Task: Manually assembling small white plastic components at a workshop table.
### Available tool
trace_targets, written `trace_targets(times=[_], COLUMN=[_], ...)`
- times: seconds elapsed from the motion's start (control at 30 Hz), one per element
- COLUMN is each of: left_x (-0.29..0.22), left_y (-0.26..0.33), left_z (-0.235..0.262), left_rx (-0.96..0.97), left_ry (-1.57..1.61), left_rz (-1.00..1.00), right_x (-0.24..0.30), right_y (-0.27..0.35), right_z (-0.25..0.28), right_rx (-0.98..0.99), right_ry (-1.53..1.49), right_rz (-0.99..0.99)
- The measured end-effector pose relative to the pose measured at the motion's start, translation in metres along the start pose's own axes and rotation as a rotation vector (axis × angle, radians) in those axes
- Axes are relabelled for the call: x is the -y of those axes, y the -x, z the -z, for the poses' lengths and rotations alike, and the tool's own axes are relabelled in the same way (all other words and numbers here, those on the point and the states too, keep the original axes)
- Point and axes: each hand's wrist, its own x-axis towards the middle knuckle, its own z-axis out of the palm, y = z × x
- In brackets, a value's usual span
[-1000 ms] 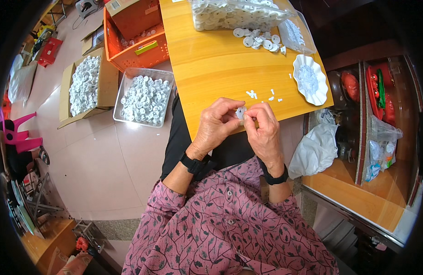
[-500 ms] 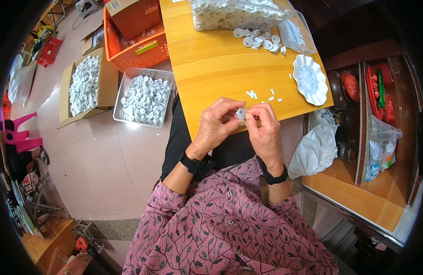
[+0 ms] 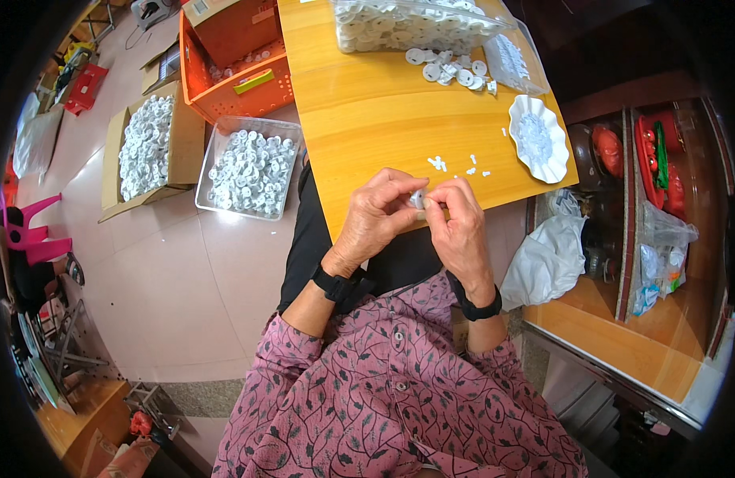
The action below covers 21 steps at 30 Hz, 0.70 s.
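White plastic piece [image 3: 418, 198] pinched between both hands' fingertips [image 3: 431, 204].

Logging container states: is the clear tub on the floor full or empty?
Nearly full: the clear tub holds small white round parts up near its rim.

Even, bright light falls from above with soft, short shadows. The wooden table [image 3: 383, 103] carries a mild sheen, and the pale floor tiles [image 3: 168, 279] reflect faintly. The centre is sharp. Toward the rim straight edges bow strongly, detail smears, and a black fisheye border closes the corners.
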Motion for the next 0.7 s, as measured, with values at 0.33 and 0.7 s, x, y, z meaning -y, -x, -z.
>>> trace_targets(times=[0.33,0.7], left_x=[0.007,0.007], left_y=[0.0,0.003], left_z=[0.003,0.005], left_rx=[-0.007,0.013], left_ry=[0.112,0.238], left_rz=[0.077,0.132], right_x=[0.002,-0.003], right_y=[0.001,0.005], right_z=[0.003,-0.005], right_rx=[-0.022,-0.036], right_ry=[-0.201,-0.676], right_rz=[-0.104,-0.449])
